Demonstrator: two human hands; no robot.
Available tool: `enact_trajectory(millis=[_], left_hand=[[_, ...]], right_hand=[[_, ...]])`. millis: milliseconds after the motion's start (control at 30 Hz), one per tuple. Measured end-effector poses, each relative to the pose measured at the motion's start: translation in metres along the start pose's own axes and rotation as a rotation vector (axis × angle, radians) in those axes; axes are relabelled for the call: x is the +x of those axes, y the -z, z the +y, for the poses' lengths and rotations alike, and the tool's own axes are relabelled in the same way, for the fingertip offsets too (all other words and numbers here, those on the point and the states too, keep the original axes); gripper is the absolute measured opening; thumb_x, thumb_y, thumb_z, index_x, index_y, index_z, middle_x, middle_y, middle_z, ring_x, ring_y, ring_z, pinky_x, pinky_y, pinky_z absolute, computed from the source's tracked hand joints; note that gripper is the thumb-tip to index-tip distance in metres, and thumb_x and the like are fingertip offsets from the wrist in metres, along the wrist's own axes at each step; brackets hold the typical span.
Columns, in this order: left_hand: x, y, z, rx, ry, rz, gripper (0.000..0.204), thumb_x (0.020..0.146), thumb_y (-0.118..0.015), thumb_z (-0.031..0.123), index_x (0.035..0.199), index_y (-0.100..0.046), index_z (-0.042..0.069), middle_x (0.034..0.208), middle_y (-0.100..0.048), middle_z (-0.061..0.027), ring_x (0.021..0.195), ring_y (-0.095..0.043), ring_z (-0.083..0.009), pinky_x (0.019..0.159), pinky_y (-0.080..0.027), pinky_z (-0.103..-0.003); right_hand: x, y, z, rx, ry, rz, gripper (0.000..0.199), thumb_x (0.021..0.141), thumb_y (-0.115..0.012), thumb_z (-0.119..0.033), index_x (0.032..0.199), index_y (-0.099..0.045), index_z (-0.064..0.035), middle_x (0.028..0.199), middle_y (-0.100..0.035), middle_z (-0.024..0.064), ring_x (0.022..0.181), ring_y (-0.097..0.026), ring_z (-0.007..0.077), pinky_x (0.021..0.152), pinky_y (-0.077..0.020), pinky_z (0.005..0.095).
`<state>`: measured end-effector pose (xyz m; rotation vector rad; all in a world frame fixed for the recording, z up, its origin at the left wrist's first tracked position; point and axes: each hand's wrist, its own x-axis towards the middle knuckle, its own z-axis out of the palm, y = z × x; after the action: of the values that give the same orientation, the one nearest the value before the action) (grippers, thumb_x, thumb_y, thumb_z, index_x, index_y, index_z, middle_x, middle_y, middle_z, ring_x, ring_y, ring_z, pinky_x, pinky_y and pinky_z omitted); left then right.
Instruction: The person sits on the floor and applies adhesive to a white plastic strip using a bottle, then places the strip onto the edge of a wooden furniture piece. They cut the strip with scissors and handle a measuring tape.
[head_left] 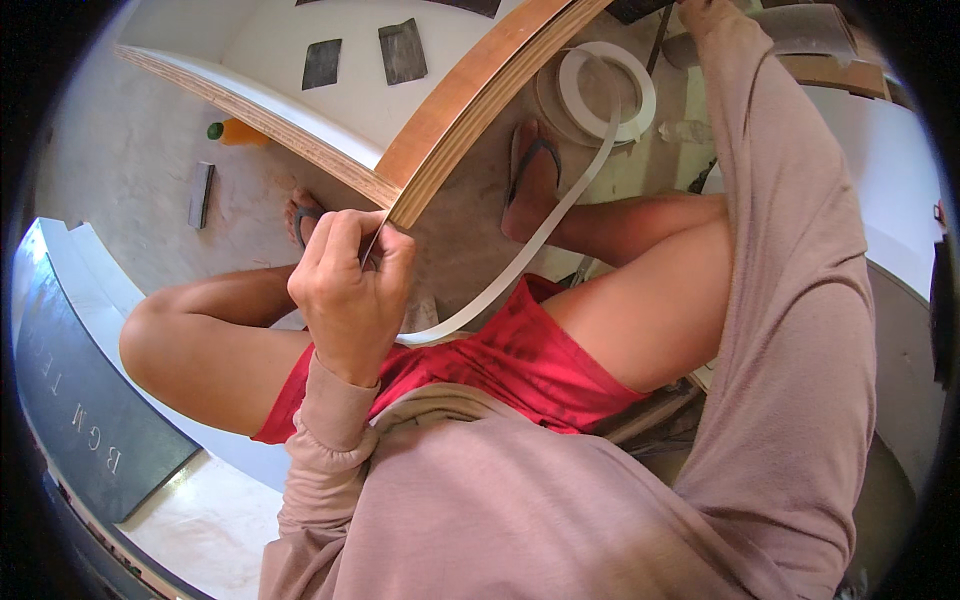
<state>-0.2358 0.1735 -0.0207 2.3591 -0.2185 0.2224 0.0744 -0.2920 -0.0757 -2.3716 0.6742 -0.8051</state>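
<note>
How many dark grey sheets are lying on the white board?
2: a smaller sheet at the left and a larger sheet right of it, both on the white board near the top. Others may be hidden.

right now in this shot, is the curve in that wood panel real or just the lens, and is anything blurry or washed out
Head view: the fisheye bends straight edges near the rim, so the plywood panel bows, likely from the lens. The left hand and the white edge-band strip are sharp. A dark vignette rings the frame; the right hand is cut off at the top edge.
</note>
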Motion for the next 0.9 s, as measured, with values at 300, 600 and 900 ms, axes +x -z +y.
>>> enact_trajectory(millis=[300,600,900], left_hand=[[-0.004,-0.004,-0.004,0.063,-0.112,0.050,0.008,0.086,-0.073,0.001,0.094,-0.071,0.001,0.084,-0.068,-0.0151,0.071,-0.069,-0.0309,0.066,-0.057,-0.039],[0.022,0.056,-0.004,0.005,0.059,0.140,0.011,0.099,-0.066,0.002,0.105,-0.073,-0.003,0.090,-0.074,-0.0087,0.077,-0.069,-0.0161,0.070,-0.056,-0.030],[0.061,0.105,0.000,0.164,0.012,0.293,0.026,0.110,-0.063,0.017,0.110,-0.071,-0.007,0.096,-0.075,-0.0131,0.083,-0.070,-0.0183,0.077,-0.057,-0.032]], right_hand=[[-0.001,0.020,-0.003,-0.024,0.030,-0.043,0.033,0.091,-0.070,-0.038,0.108,-0.077,-0.0095,0.109,-0.074,0.0163,0.103,-0.069,0.0314,0.091,-0.0519,0.0433],[-0.032,0.143,-0.004,0.348,-0.053,-0.280,0.029,0.095,-0.070,-0.037,0.094,-0.072,-0.0087,0.089,-0.068,0.0086,0.085,-0.062,0.0214,0.076,-0.0480,0.0379],[-0.318,0.164,0.110,0.289,-0.692,0.079,0.035,0.098,-0.071,-0.032,0.096,-0.069,0.0033,0.087,-0.071,0.0140,0.081,-0.066,0.0250,0.073,-0.0513,0.0400]])
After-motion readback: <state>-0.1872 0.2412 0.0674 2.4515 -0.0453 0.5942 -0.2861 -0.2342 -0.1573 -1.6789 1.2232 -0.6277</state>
